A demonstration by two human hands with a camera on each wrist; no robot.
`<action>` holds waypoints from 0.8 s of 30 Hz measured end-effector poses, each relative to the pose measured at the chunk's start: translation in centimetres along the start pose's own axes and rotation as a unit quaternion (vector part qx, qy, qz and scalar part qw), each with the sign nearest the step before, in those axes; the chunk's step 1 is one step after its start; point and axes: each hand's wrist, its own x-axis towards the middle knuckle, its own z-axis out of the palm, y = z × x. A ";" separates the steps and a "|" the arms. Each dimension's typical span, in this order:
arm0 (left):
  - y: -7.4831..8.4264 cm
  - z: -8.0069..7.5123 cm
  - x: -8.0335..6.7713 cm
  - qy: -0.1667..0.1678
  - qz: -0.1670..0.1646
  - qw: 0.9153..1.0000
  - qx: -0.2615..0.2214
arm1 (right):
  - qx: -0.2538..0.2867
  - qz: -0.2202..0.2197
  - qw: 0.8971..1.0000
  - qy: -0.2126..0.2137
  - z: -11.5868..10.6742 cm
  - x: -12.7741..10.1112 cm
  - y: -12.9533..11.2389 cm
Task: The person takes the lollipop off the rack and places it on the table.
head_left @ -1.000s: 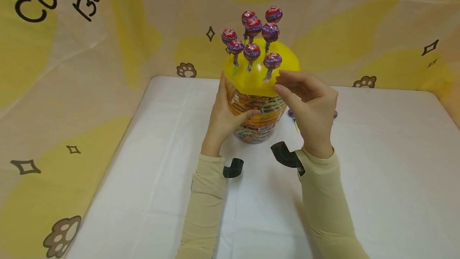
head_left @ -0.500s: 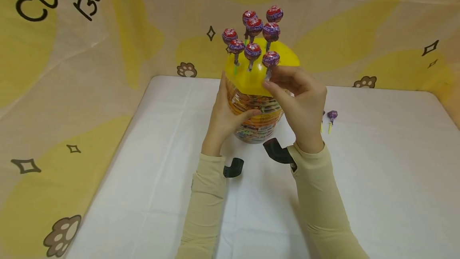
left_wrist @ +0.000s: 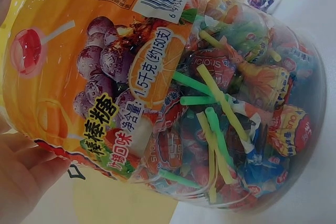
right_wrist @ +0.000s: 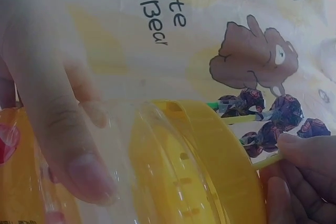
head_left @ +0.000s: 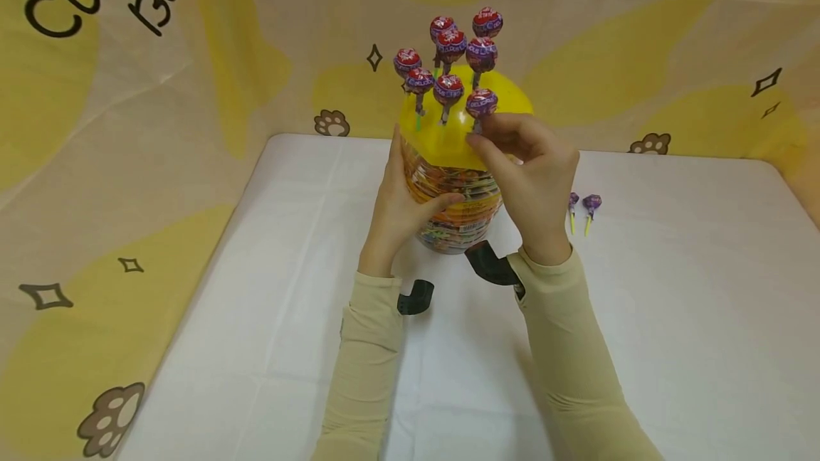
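A clear plastic jar [head_left: 477, 215] of wrapped lollipops stands on the table, topped by a yellow lid [head_left: 432, 148]. Several purple-and-red lollipops [head_left: 450, 45] rise from the lid on their sticks. My left hand [head_left: 393, 212] grips the jar's left side, thumb across its front. At the lid's front right, my right hand [head_left: 538, 173] pinches one lollipop [head_left: 482, 102] just below its wrapped head. In the right wrist view that lollipop's yellow stick [right_wrist: 266, 161] meets the lid. Inside the jar, coloured sticks and wrapped candies [left_wrist: 228, 119] show below the orange label [left_wrist: 58, 77].
On the white tablecloth [head_left: 692, 304], loose lollipops [head_left: 592, 203] lie right of the jar; three show in the left wrist view. Black bent mounts [head_left: 490, 263] stick out from both sleeves. A yellow-patterned cloth backdrop [head_left: 576, 77] stands behind and to the left.
My right hand has moved left and closed thumb and fingers on the front right lollipop, which leaned right and now stands straighter. The left hand keeps its hold on the jar.
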 end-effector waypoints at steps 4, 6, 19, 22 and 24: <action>0.0 0.0 0.0 -0.001 0.000 1.000 -0.002 | 0.012 0.003 1.000 0.005 0.0 0.1 0.0; 0.0 0.0 0.0 -0.001 0.000 1.000 -0.005 | 0.015 0.006 1.000 0.007 0.0 0.1 -0.1; 0.1 0.0 0.0 -0.003 0.002 1.000 -0.010 | 0.063 0.039 0.997 0.029 -0.3 0.5 -0.2; 0.0 0.0 0.1 -0.004 0.001 1.000 -0.014 | 0.099 0.076 0.992 0.029 -0.5 0.5 -0.3; 0.0 0.0 0.1 -0.005 0.001 1.000 -0.016 | 0.123 0.106 0.986 0.030 -0.7 0.6 -0.4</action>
